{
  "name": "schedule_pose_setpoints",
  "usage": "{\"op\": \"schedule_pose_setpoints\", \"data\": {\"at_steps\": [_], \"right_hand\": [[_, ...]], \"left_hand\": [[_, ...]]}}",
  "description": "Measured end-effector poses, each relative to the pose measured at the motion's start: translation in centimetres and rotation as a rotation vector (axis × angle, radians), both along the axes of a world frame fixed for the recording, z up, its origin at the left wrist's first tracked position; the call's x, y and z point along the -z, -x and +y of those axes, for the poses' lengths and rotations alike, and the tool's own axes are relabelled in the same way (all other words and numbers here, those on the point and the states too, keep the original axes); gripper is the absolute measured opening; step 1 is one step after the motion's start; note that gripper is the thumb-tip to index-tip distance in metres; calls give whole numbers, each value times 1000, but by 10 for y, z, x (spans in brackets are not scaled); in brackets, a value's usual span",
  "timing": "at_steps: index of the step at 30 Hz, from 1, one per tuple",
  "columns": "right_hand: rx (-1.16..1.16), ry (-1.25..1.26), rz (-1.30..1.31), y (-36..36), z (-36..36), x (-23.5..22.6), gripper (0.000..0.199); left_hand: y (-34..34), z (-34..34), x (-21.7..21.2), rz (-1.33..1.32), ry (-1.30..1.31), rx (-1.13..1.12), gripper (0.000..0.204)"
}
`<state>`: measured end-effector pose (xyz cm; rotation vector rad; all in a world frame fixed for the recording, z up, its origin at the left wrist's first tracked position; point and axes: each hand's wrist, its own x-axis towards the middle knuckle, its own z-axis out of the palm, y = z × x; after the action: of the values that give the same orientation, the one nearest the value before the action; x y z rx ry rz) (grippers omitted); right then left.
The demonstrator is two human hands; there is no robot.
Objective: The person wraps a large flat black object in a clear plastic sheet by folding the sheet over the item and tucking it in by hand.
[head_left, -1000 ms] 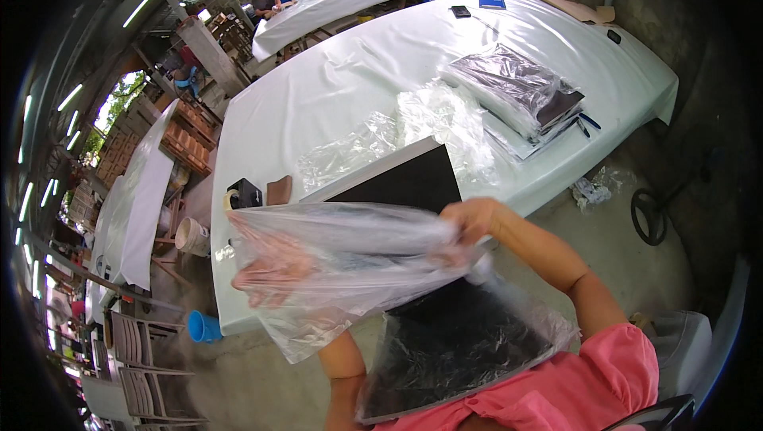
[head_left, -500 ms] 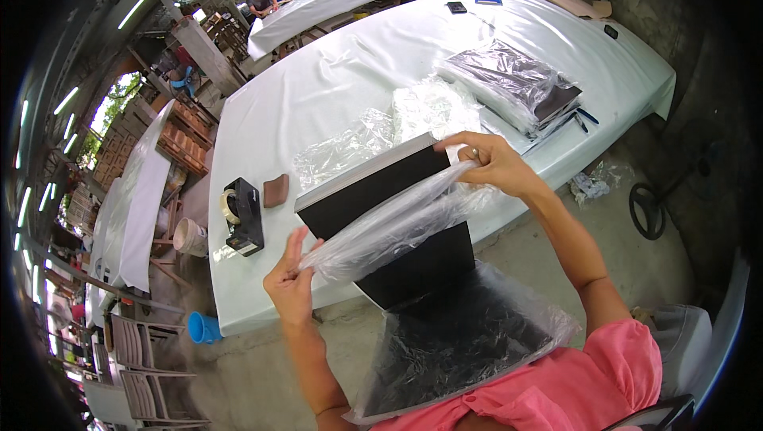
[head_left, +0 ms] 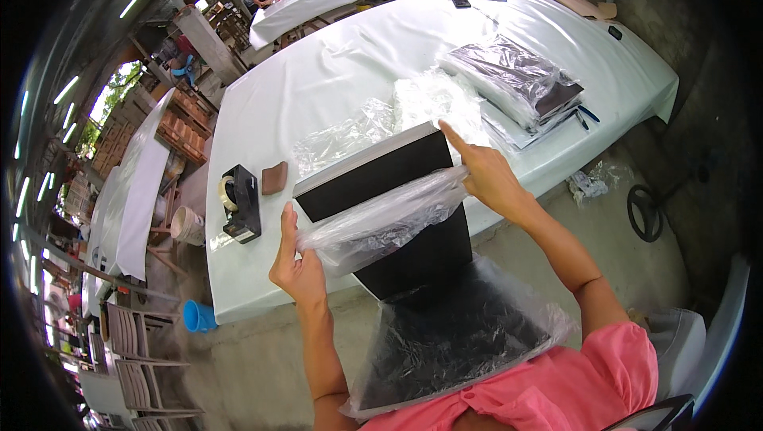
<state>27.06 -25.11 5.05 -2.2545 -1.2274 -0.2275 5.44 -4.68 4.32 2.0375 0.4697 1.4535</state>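
Note:
A black panel [head_left: 377, 173] with a pale top edge stands tilted before me, its far edge by the table. A bunched clear plastic bag [head_left: 381, 220] is gathered across it, with more black surface below the folds. My left hand [head_left: 300, 268] pinches the bag's left end, the index finger stretched up beside the panel's left edge. At the other end my right hand [head_left: 486, 175] grips the bag, its index finger reaching to the panel's top right corner. Across my lap lies another black panel in clear plastic [head_left: 453, 336].
The white-covered table [head_left: 318, 81] bears a tape dispenser [head_left: 242, 204], a brown block [head_left: 274, 178], loose clear plastic [head_left: 433, 105], a stack of plastic-wrapped dark panels [head_left: 517, 77] and pens [head_left: 586, 115]. A blue bucket [head_left: 200, 317] stands on the floor. Two people sit at a far table.
Both index fingers have straightened along the panel's sides. The bunched bag now hangs wider and looser between my hands. My left hand has risen slightly.

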Motion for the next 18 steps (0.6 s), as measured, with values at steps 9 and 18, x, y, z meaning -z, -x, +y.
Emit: {"op": "schedule_pose_setpoints", "data": {"at_steps": [9, 18], "right_hand": [[23, -256, 78, 41, -31, -8, 72], [-349, -105, 895, 17, -43, -50, 9]], "left_hand": [[13, 2, -2, 6, -39, -93, 64], [38, 60, -35, 337, 872, 819, 66]]}}
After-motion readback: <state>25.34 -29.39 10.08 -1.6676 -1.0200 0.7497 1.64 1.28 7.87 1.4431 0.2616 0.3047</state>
